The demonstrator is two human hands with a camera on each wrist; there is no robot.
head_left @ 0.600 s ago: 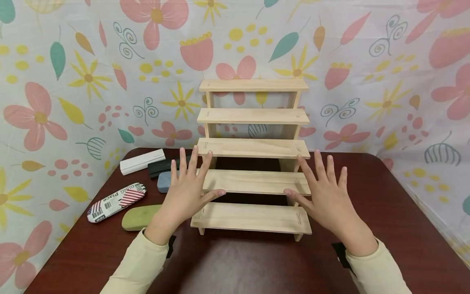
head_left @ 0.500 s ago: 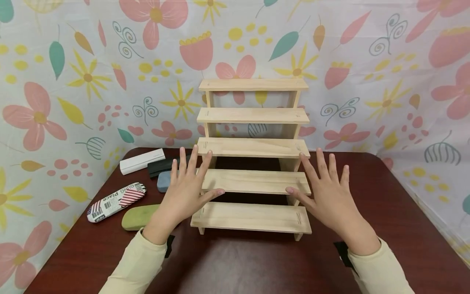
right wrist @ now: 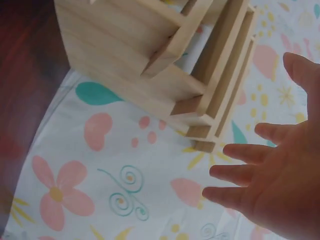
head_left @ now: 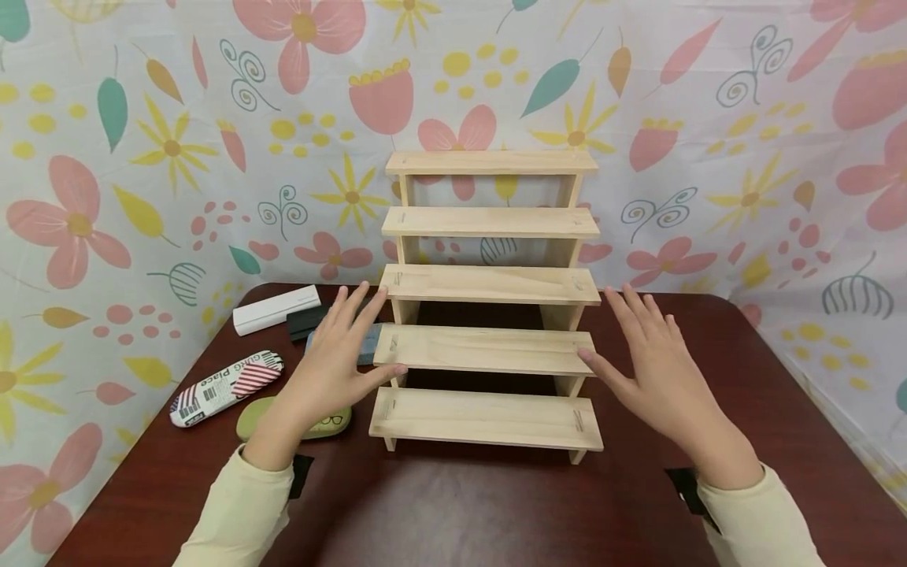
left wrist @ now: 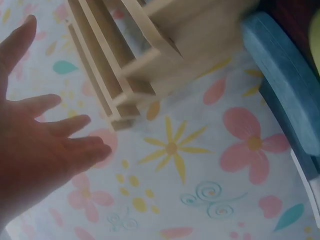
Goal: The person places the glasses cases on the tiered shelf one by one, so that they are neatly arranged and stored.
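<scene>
A stepped wooden shelf rack (head_left: pixel 489 285) with several tiers stands on the dark red table. My left hand (head_left: pixel 326 374) hovers at its left side, fingers straight and thumb spread toward the rack, holding nothing. On the opposite side, my right hand (head_left: pixel 659 370) is likewise extended and bare, its thumb tip overlapping the end of a lower tier in the head view. Both wrist views show spread fingers beside the rack's side panels. Partly behind my left hand lie a blue case (head_left: pixel 370 344) and a green glasses case (head_left: pixel 333 423) with a glasses drawing on it.
Left on the table (head_left: pixel 453 512) are a white oblong case (head_left: pixel 276 310), a black case (head_left: pixel 305 323) and a newspaper-print case (head_left: pixel 227 390). A floral cloth (head_left: pixel 453 79) hangs close behind the rack and along the sides.
My hands have moved apart, the left one leftward and the right one rightward. More of the rack's ends, the blue case and the green glasses case now shows. The rack stays put.
</scene>
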